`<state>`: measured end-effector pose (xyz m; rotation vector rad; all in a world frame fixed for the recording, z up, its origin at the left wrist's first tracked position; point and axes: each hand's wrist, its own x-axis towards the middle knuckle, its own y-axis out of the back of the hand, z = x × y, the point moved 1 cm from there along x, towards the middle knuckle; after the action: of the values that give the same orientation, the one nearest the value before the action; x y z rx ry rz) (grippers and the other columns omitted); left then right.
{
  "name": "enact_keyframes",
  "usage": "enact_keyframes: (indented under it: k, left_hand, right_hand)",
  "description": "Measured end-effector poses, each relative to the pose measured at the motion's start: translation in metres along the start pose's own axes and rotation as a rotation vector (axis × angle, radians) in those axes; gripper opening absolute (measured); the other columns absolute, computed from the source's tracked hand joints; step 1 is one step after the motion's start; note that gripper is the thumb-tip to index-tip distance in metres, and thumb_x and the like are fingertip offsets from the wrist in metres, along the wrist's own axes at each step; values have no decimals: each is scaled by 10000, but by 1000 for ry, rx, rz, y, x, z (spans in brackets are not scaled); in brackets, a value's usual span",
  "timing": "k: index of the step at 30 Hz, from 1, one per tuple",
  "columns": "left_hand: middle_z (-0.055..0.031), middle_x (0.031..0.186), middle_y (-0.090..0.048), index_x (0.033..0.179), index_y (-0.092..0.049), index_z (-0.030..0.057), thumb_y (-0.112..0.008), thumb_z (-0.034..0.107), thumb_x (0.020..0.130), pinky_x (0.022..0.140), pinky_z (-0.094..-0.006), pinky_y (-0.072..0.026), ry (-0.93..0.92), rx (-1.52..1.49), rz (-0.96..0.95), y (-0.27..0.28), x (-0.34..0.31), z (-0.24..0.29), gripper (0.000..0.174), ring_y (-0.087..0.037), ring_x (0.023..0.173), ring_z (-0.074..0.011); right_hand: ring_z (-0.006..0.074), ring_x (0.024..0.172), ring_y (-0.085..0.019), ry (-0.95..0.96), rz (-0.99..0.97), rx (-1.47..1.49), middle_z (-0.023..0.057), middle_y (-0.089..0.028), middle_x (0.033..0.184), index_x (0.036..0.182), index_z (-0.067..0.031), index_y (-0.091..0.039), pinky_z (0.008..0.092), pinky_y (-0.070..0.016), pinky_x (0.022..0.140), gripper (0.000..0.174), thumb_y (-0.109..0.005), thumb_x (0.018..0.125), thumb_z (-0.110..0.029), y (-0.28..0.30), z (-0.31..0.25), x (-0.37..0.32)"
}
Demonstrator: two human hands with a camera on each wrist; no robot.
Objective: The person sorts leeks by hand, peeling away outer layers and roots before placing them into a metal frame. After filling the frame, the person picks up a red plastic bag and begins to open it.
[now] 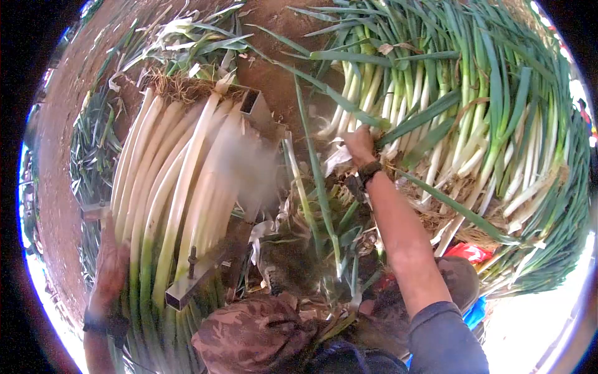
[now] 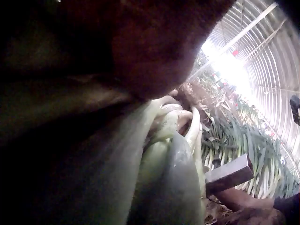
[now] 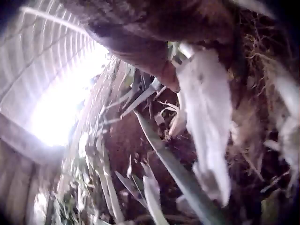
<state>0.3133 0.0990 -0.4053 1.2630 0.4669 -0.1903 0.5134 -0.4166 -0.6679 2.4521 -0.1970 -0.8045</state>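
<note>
1. Leek bundle (image 1: pixel 180 168): lies within a metal frame (image 1: pixel 190 287).
2. Your left hand (image 1: pixel 111 268): touches the leek bundle's left side; finger spread cannot be told.
3. Your right hand (image 1: pixel 360 148): right of the leek bundle, at loose leeks (image 1: pixel 461 124), fingers bent beside white peel (image 1: pixel 338 159); any pinch is unclear.

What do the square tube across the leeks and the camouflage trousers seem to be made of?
The square tube looks like bare metal, probably steel or aluminium: silvery grey, with a sharp-edged, hollow end. The camouflage trousers look like matte cloth, perhaps cotton or a blend, since they crease in soft folds.
</note>
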Motion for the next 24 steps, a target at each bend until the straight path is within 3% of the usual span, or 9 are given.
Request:
enact_keyframes:
  k: [5, 6, 9, 11, 13, 17, 21, 22, 24]
  left_hand:
    - [-280, 1540, -253, 1512, -149, -64, -427, 314, 970, 1186, -415, -183, 14, 16, 10, 4, 1, 17, 717, -234, 1448, -393]
    - [-282, 1537, -260, 1510, -158, -65, -428, 303, 965, 1184, -418, -188, 3, 29, 8, 4, -1, 15, 710, -242, 1446, -394]
    - [-281, 1536, -266, 1507, -172, -65, -440, 288, 952, 1183, -411, -189, 53, -2, 21, 2, -1, 27, 711, -248, 1446, -389]
    - [-281, 1537, -265, 1506, -174, -68, -442, 282, 946, 1184, -406, -188, 44, 6, 21, 0, 1, 15, 712, -245, 1448, -385]
    - [-280, 1539, -263, 1505, -177, -70, -444, 276, 941, 1184, -401, -187, 37, 13, 26, -2, 1, 8, 714, -241, 1451, -381]
    - [-273, 1546, -256, 1503, -181, -77, -428, 254, 940, 1189, -392, -176, -18, 31, 61, -4, 0, 6, 698, -230, 1456, -377]
    - [-271, 1548, -254, 1502, -182, -79, -405, 220, 952, 1192, -388, -170, -8, 159, 45, 0, -4, 11, 665, -220, 1460, -374]
    - [-271, 1548, -254, 1502, -182, -79, -405, 220, 952, 1192, -388, -170, -9, 163, 43, 1, -4, 13, 665, -220, 1460, -374]
    - [-273, 1548, -250, 1502, -185, -77, -403, 217, 963, 1194, -389, -167, 37, 148, 15, 4, -6, 17, 651, -216, 1462, -371]
  right_hand:
    - [415, 1144, -588, 146, 320, -92, 310, -578, 1221, 1309, 80, -449, 485, -464, 1000, 695, -684, 709, -181, -33, 44, 59]
    - [355, 1047, -612, 162, 335, -148, 225, -623, 1125, 1284, 27, -486, 429, -475, 944, 672, -718, 681, -160, -26, 42, 59]
    - [236, 866, -630, 182, -192, 337, 147, -629, 934, 1061, -29, -656, 411, -497, 828, 401, -741, 693, -164, -6, 49, 68]
    - [238, 810, -651, 162, -312, 320, 132, -655, 913, 1029, -22, -655, 394, -544, 767, 335, -734, 734, -161, 41, 28, 27]
    - [251, 839, -663, -72, -552, 794, 143, -662, 960, 1008, 2, -651, 378, -583, 756, 306, -715, 792, -204, 70, 21, 8]
    - [268, 854, -668, -143, -471, 781, 159, -660, 1019, 1073, 12, -653, 378, -596, 807, 329, -663, 852, -232, 58, 66, 53]
    - [239, 866, -632, 626, -585, 211, 95, -681, 999, 1019, -66, -698, 344, -523, 749, 312, -623, 849, -317, -3, 54, 43]
    - [239, 866, -632, 623, -584, 215, 95, -681, 999, 1019, -66, -698, 344, -523, 749, 312, -623, 849, -317, -12, 50, 43]
    - [218, 749, -638, 257, -382, 183, 121, -700, 888, 959, -12, -716, 361, -503, 649, 299, -666, 828, -277, -32, 44, 51]
